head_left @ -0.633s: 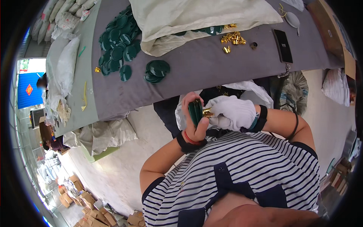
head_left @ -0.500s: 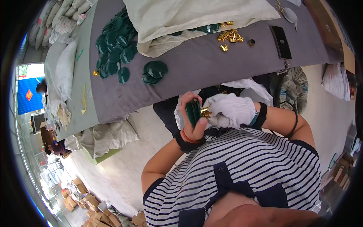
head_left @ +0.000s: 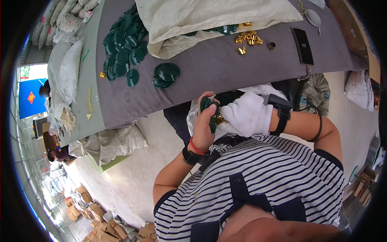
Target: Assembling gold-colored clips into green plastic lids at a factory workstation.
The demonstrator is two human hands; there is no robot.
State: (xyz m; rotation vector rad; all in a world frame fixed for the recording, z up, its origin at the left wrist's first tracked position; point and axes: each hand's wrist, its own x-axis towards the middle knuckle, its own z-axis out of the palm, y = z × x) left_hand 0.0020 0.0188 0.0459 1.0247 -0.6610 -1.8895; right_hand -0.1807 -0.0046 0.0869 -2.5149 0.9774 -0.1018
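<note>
My bare left hand (head_left: 202,131) is closed around a few dark green discs (head_left: 206,103), held on edge in front of my striped shirt. Wearing a white knitted glove, my right hand (head_left: 246,115) presses in from the right. A shiny gold metal piece (head_left: 219,119) shows between its fingertips and the discs; the glove partly hides it. Below both hands an open white plastic bag (head_left: 192,117) has dark green pieces inside. On the table lie a small stack of green discs (head_left: 167,74) and a larger heap of green discs (head_left: 123,48).
The grey cloth-covered table (head_left: 217,64) carries a cream sack (head_left: 209,16), a pile of gold pieces (head_left: 249,38), a small dark ring (head_left: 271,46) and a black phone (head_left: 302,46). White sacks (head_left: 69,72) lie at left. Cardboard boxes (head_left: 107,232) cover the floor at lower left.
Both hands have turned: the discs now tilt differently, and the gloved right hand has rotated, its wrist strap showing a black device. The gold piece is more covered by the glove.
</note>
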